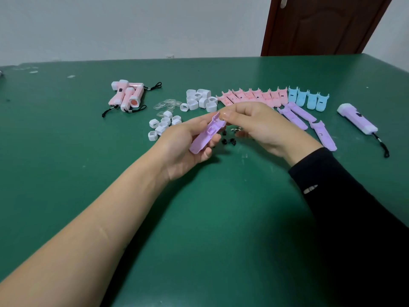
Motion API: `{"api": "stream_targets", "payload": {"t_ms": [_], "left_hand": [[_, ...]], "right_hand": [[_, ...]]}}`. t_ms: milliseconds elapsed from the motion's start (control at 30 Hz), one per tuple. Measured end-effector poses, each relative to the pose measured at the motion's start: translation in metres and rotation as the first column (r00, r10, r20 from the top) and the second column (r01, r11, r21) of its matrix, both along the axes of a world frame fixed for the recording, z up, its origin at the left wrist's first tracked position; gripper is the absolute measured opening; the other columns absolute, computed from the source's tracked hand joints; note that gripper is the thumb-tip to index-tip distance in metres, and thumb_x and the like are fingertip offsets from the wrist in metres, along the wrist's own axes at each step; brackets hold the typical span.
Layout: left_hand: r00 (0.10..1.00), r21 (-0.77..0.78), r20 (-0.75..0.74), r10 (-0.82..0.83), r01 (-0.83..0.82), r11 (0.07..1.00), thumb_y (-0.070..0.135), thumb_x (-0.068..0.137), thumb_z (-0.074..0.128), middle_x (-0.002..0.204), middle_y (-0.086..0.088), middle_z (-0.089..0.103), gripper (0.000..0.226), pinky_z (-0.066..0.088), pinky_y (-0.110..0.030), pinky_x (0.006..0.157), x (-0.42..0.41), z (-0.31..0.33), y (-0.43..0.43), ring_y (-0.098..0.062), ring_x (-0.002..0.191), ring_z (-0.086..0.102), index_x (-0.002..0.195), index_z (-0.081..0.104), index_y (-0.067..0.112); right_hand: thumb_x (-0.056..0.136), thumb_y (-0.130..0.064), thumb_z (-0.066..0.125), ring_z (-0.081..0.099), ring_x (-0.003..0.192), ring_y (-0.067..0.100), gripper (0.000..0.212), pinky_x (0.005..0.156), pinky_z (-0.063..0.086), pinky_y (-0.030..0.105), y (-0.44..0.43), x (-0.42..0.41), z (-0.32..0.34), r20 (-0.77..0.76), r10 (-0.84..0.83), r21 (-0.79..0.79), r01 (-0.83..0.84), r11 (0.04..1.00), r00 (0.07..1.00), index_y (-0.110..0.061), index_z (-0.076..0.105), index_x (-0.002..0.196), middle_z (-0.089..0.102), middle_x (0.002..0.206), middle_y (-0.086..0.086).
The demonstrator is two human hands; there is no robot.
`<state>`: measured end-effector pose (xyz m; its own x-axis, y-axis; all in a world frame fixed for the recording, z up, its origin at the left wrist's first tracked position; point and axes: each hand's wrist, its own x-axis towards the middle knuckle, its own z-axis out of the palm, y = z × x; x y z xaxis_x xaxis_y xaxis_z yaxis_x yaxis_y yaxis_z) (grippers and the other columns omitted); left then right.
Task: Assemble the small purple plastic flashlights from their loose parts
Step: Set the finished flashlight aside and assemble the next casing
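Observation:
My left hand [188,142] grips a purple flashlight half-shell [207,135], inner side up, above the green table [199,218]. My right hand [261,127] has its fingers curled, and its fingertips pinch at the shell's wide front end; whatever small part they hold is hidden. Small black and metal parts [230,138] lie on the table just under both hands. More purple half-shells [309,120] lie to the right. One finished purple flashlight [358,120] with a black lanyard sits at far right.
Finished pink flashlights [128,96] lie at back left. White caps [201,99] and smaller white rings [162,126] sit in piles, with clear lenses [166,105] between them. Rows of pink shells [252,96] and blue shells [308,99] line the back. A brown door [321,25] stands beyond the table.

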<state>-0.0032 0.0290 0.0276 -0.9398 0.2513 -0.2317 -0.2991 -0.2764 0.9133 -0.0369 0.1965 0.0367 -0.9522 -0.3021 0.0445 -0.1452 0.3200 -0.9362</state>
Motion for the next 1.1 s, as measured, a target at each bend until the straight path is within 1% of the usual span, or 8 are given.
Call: {"api": "stream_targets", "payload": {"t_ms": [133,267,433,500,633,700,800,1100], "left_hand": [[0.999,-0.021,-0.007,-0.034,0.034,0.999,0.01,0.101,0.036,0.096,0.003,0.069,0.036,0.043,-0.017,0.05,0.0,0.0,-0.002,-0.006,0.061,0.056,0.118,0.067,0.017],[0.998,-0.056,-0.013,-0.065,0.064,0.996,0.009,0.1,0.036,0.094,0.005,0.071,0.037,0.041,-0.016,0.049,0.001,0.0,-0.002,-0.005,0.061,0.057,0.119,0.066,0.017],[0.996,-0.086,-0.027,-0.086,0.084,0.993,0.009,0.1,0.037,0.09,0.006,0.071,0.035,0.039,-0.017,0.049,0.002,0.0,-0.001,-0.005,0.06,0.057,0.112,0.069,0.018],[0.996,-0.09,-0.021,-0.089,0.087,0.992,0.009,0.1,0.037,0.088,0.006,0.071,0.035,0.039,-0.016,0.049,0.003,0.0,-0.001,-0.006,0.06,0.057,0.111,0.069,0.018],[0.996,-0.087,-0.009,-0.084,0.083,0.993,0.008,0.1,0.037,0.086,0.005,0.071,0.035,0.041,-0.017,0.048,0.003,0.0,0.0,-0.006,0.06,0.058,0.112,0.069,0.016],[0.996,-0.09,-0.01,-0.085,0.084,0.992,0.008,0.1,0.036,0.086,0.006,0.071,0.035,0.041,-0.017,0.049,0.003,0.0,0.0,-0.006,0.061,0.058,0.114,0.068,0.016],[0.996,-0.097,-0.01,-0.087,0.085,0.992,0.008,0.1,0.035,0.085,0.006,0.071,0.036,0.04,-0.017,0.049,0.003,0.0,0.0,-0.005,0.06,0.058,0.114,0.068,0.016],[0.997,-0.096,-0.003,-0.076,0.075,0.993,0.008,0.101,0.035,0.083,0.006,0.07,0.036,0.041,-0.017,0.049,0.004,0.0,0.001,-0.005,0.059,0.058,0.113,0.068,0.016]], "right_hand": [[0.092,-0.026,0.062,0.058,0.089,0.003,0.011,0.079,0.04,0.021,0.005,-0.003,0.001,-0.011,0.017,0.027,-0.016,1.0,1.0,-0.021,0.072,0.093,0.071,0.098,-0.008],[0.092,-0.026,0.063,0.059,0.087,0.001,0.018,0.078,0.04,0.02,0.008,-0.003,0.001,-0.022,0.059,0.087,-0.057,0.995,0.998,-0.015,0.074,0.1,0.072,0.106,-0.001],[0.091,-0.028,0.064,0.057,0.079,-0.005,0.023,0.076,0.038,0.021,0.011,-0.003,0.003,-0.013,0.097,0.136,-0.094,0.986,0.995,-0.011,0.074,0.101,0.071,0.092,-0.014],[0.09,-0.028,0.065,0.057,0.081,-0.002,0.023,0.077,0.037,0.021,0.012,-0.002,0.004,-0.006,0.099,0.134,-0.097,0.986,0.995,-0.01,0.074,0.101,0.072,0.1,-0.008],[0.09,-0.026,0.065,0.055,0.066,-0.012,0.02,0.078,0.038,0.02,0.012,-0.001,0.004,0.008,0.129,0.12,-0.129,0.984,0.992,-0.012,0.074,0.101,0.072,0.106,-0.004],[0.091,-0.025,0.064,0.059,0.075,-0.009,0.021,0.088,0.042,0.025,0.011,0.0,0.005,0.017,0.133,0.111,-0.134,0.985,0.991,-0.01,0.074,0.102,0.072,0.105,-0.004],[0.092,-0.023,0.063,0.062,0.096,0.006,0.024,0.102,0.042,0.03,0.011,0.0,0.005,0.024,0.124,0.098,-0.126,0.987,0.992,-0.005,0.072,0.105,0.072,0.107,0.0],[0.091,-0.023,0.064,0.062,0.094,0.003,0.025,0.1,0.042,0.028,0.012,-0.001,0.004,0.022,0.121,0.115,-0.123,0.986,0.992,-0.002,0.072,0.103,0.072,0.107,-0.002]]}}
